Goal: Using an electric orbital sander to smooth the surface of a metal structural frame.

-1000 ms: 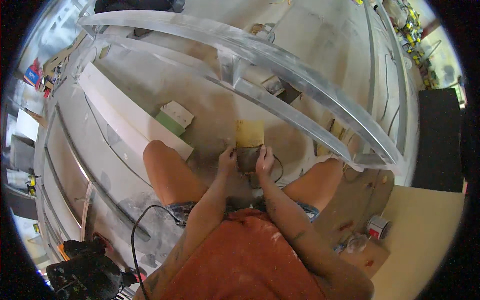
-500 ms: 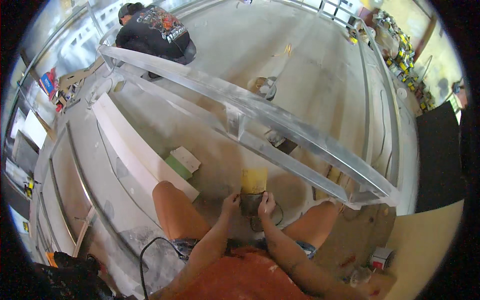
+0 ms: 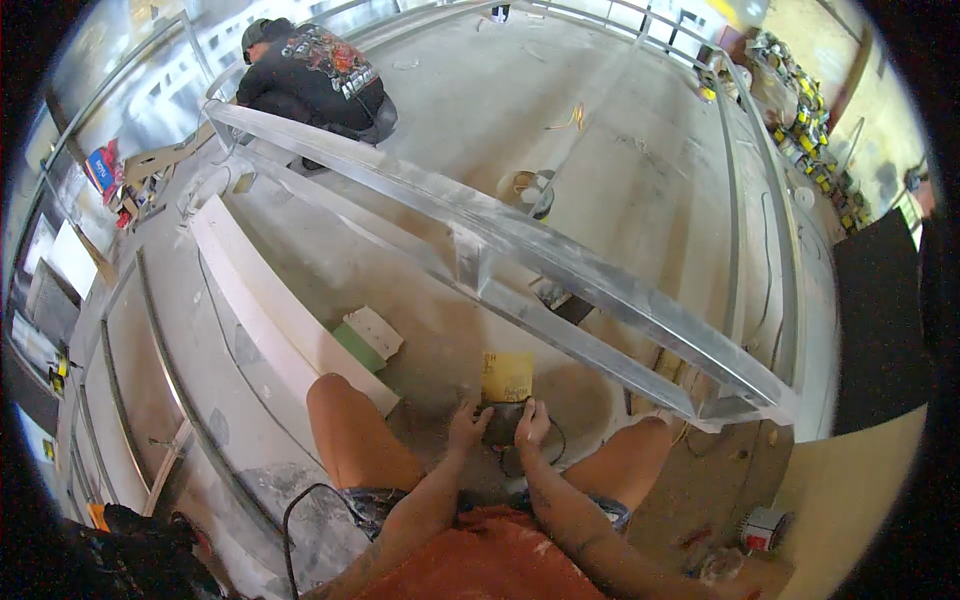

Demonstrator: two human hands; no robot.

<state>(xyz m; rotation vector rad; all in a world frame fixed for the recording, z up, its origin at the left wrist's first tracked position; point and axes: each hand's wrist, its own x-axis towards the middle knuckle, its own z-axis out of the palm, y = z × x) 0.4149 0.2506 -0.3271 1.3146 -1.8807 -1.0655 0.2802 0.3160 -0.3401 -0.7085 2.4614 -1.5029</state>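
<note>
Between my knees is a sandpaper sheet with a yellow printed back. Its near edge meets a dark strip between my hands; whether that strip is the sheet's folded grit side I cannot tell. My left hand is closed at the sheet's near left corner, fingertips partly hidden. On the near right corner, my right hand pinches the edge between thumb and fingers. A thin dark cord loop lies on the floor just beside my right hand.
A long, dusty metal frame crosses diagonally ahead of me. To the left lie a pale long panel, a green-and-white box and metal bars. Beyond the frame are a bucket and a crouching person.
The sheet and both hands have shifted slightly toward me, and less of the dark part shows. My left fingers have moved in along the near edge. The crouching person's head has turned slightly.
</note>
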